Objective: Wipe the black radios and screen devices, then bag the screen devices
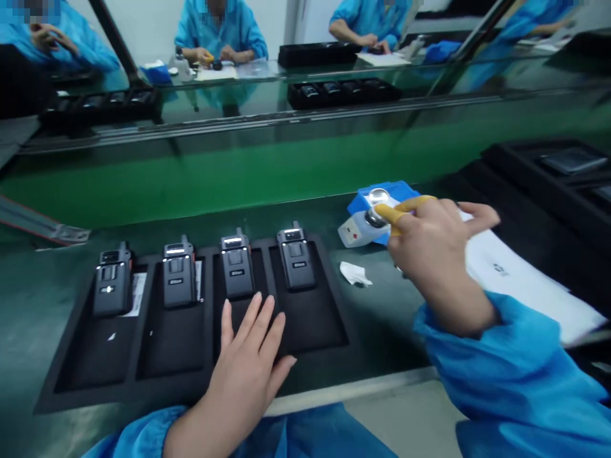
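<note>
My left hand [251, 356] lies palm down with its fingers spread, over the near part of a black foam tray [86, 397] and just below the third handheld device [237, 266] from the left. My right hand [429, 245] is at a tilted translucent bottle [356, 230], its yellow-covered fingers around the metal neck and another finger stretched out to the right. Three more dark devices stand in the tray's compartments: one at far left [112, 286], one second [179, 275] and one at right [296, 261].
Behind the bottle sits a blue box [401, 188]. A crumpled white wipe [354, 273] lies between tray and right hand. White sheets [520, 273] and black foam trays [515, 159] are on the right. Across the green partition [214, 172], several people in blue work at a bench.
</note>
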`<state>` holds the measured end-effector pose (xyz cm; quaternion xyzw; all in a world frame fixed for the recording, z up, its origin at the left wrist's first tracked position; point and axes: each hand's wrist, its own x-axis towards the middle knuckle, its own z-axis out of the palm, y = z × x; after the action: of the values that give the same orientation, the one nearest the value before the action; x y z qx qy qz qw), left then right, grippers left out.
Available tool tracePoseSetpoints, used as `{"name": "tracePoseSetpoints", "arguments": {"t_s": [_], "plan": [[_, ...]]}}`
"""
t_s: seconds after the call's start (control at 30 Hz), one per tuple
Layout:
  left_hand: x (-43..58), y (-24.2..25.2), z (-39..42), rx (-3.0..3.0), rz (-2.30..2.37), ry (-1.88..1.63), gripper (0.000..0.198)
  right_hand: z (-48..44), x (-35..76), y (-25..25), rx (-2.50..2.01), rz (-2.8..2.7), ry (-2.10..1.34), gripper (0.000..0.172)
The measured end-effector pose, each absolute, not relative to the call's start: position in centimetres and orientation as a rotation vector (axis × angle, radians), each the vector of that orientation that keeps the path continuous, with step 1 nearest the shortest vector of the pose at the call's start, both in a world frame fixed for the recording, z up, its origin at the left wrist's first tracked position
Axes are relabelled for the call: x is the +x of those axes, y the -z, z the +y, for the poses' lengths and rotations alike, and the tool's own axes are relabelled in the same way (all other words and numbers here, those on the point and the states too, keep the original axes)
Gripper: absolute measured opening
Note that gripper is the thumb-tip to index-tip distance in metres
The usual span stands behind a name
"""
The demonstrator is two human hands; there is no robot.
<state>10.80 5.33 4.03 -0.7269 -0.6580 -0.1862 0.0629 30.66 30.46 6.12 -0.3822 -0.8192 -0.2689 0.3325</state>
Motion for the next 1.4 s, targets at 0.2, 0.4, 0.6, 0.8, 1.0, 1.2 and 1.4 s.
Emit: {"name": "tracePoseSetpoints", "arguments": {"t_s": [0.2, 0.4, 0.6, 0.8, 1.0, 1.2, 1.4], "plan": [[8.3, -2.8, 4.5, -2.067, -2.125, 0.516, 0.036, 25.7, 23.6, -7.2, -0.774, -2.254, 0.544, 0.027], [8.1, -2.4, 5.0, -2.064, -2.113, 0.480, 0.040, 23.5, 15.6, -6.2, -0.572, -2.552, 0.306, 0.028], [8.0, -2.2, 5.0, -2.045, -2.099, 0.516, 0.038, 23.4, 12.1, -5.5, -0.443, -2.715, 0.261, 0.024], [8.0, -2.1, 5.1, -2.051, -2.096, 0.496, 0.039, 24.1, 13.8, -5.0, -0.265, -2.676, 0.379, 0.022], [8.0, -2.0, 5.1, -2.025, -2.078, 0.526, 0.039, 24.0, 14.3, -4.8, -0.261, -2.605, 0.438, 0.021], [8.1, -2.1, 5.2, -2.048, -2.094, 0.502, 0.038, 22.9, 12.4, -4.6, -0.325, -2.526, 0.492, 0.024], [8.2, -2.1, 5.1, -2.054, -2.103, 0.514, 0.039, 23.8, 14.6, -4.3, -0.512, -2.515, 0.488, 0.029]]}}
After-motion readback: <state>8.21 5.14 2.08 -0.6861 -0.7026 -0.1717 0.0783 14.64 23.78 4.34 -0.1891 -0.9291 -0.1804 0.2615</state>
